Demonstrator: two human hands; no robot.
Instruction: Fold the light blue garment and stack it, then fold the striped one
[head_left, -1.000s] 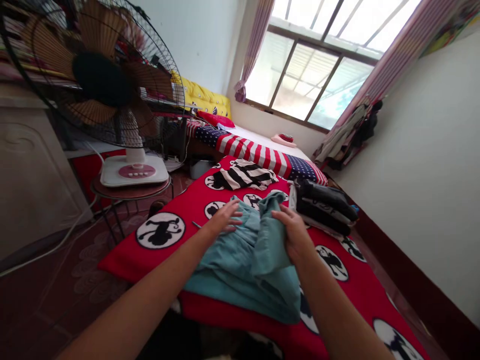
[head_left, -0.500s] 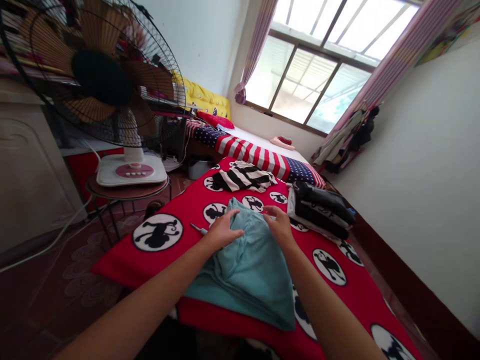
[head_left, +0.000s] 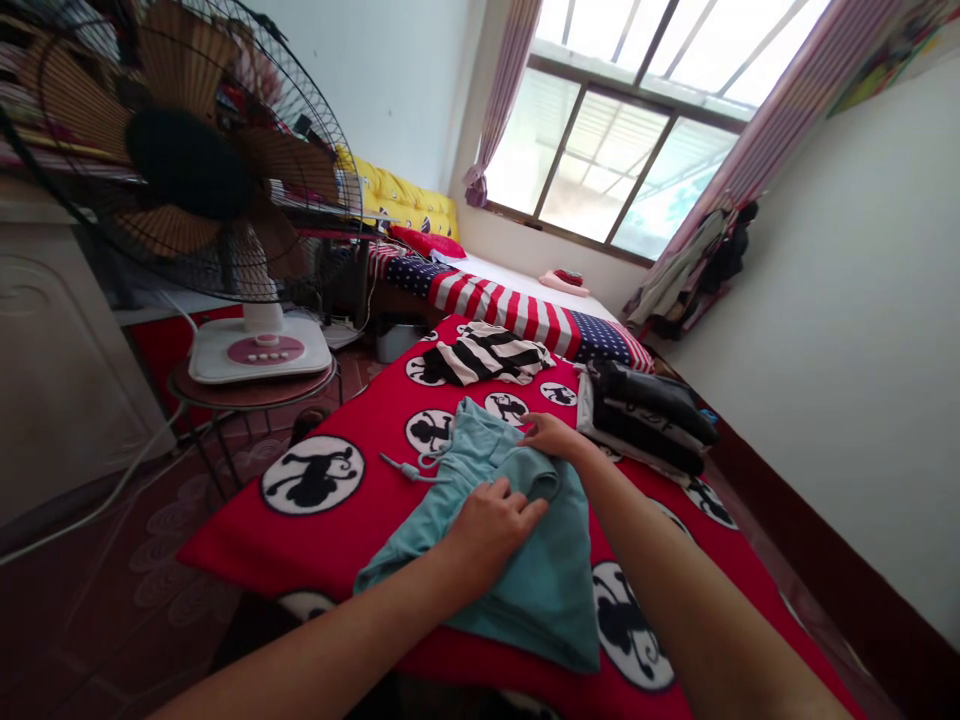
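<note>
Light teal drawstring shorts (head_left: 540, 590) lie on the red patterned cover in front of me, with one part folded over near the middle. The grey-tipped drawstring (head_left: 411, 470) sticks out to the left of the waistband. My left hand (head_left: 495, 530) rests low on the shorts, its fingers curled against the folded part. At the upper right edge, my right hand (head_left: 553, 437) pinches the fabric between bent fingers and thumb. Some fingertips of both hands are hidden.
Beyond the shorts lies a black-and-white striped garment (head_left: 491, 353). A stack of folded dark clothes (head_left: 649, 415) stands to the right, near the wall. On the left, a large fan (head_left: 187, 165) sits on a round stool (head_left: 251, 390). A bed (head_left: 502, 300) runs below the window.
My left hand has moved down and right from the waistband onto the middle of the shorts. Both hands, spread before, have closed on the fabric. A part of the shorts is now folded over.
</note>
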